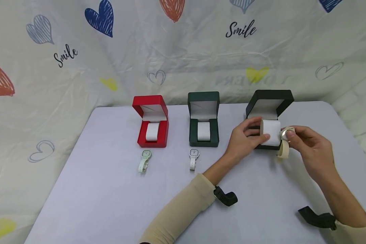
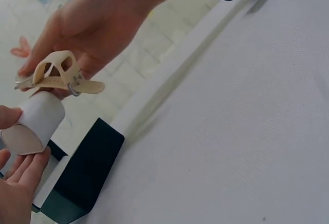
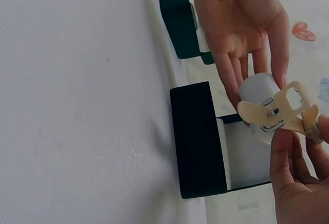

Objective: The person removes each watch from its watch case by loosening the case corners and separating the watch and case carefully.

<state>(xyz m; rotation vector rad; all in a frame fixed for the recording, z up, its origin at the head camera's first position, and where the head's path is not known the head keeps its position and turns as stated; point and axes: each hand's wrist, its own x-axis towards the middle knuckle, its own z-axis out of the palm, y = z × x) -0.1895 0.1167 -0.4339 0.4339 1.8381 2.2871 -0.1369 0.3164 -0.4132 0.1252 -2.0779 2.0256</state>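
My left hand point(image 1: 247, 137) grips a white cylindrical watch cushion point(image 1: 271, 133) by its end, just above the open black box point(image 1: 269, 108) at the right of the table. In the left wrist view the cushion point(image 2: 38, 121) sits between my thumb and fingers. My right hand point(image 1: 305, 145) pinches a cream watch point(image 1: 285, 144) with its strap hanging, right beside the cushion's other end. The watch strap and buckle point(image 3: 275, 113) show in the right wrist view, with the black box point(image 3: 198, 136) below.
An open red box point(image 1: 152, 120) and an open green box point(image 1: 203, 118) each hold a white cushion. A pale green watch point(image 1: 144, 160) and a white watch point(image 1: 193, 158) lie in front of them on the grey table point(image 1: 109, 203). A printed cloth hangs behind.
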